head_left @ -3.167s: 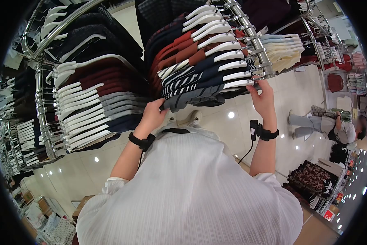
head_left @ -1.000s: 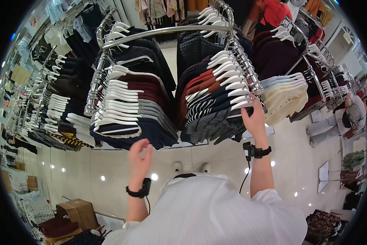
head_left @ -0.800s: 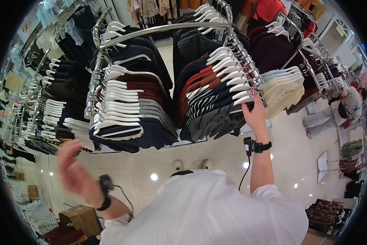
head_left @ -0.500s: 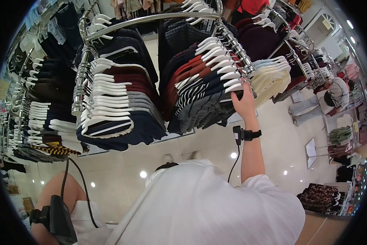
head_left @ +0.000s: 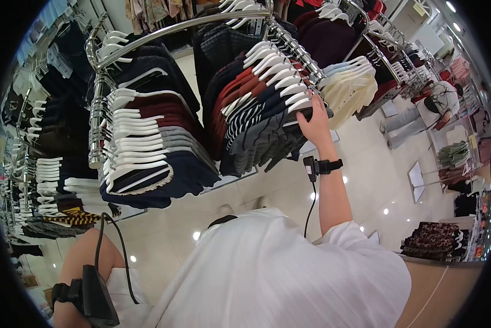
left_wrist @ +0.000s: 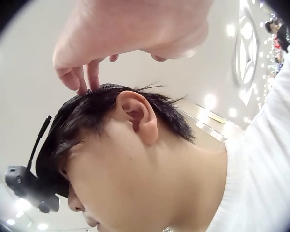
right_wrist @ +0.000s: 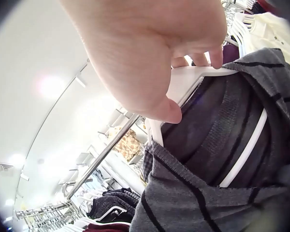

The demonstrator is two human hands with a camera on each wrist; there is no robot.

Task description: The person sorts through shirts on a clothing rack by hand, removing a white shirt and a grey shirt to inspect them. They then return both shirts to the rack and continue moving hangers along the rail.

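Observation:
In the right wrist view my right hand (right_wrist: 145, 53) holds the white hanger (right_wrist: 186, 83), thumb on the near side and fingers over the far side. A grey knit top with black stripes (right_wrist: 179, 193) hangs from that hanger, its neckline spread open. The head view has the right hand (head_left: 315, 124) at the front end of the right-hand row. My left hand (left_wrist: 135, 29) is raised to the head, fingertips touching a black mesh cap (left_wrist: 70, 104); a small black camera (left_wrist: 29, 186) sits at the cap's front. The head view hides this hand, showing only the bent left arm.
A chrome rack (head_left: 201, 27) carries two rows of clothes, with maroon, grey and navy tops (head_left: 185, 177) on the left. Cream garments (head_left: 346, 93) hang beyond the right row. Another person (head_left: 436, 106) stands at the far right. Cables run from both wrist cameras.
My left hand has let go of the striped top, swung left and risen to the head. The right hand stays at the front hanger while the rack shifts in view.

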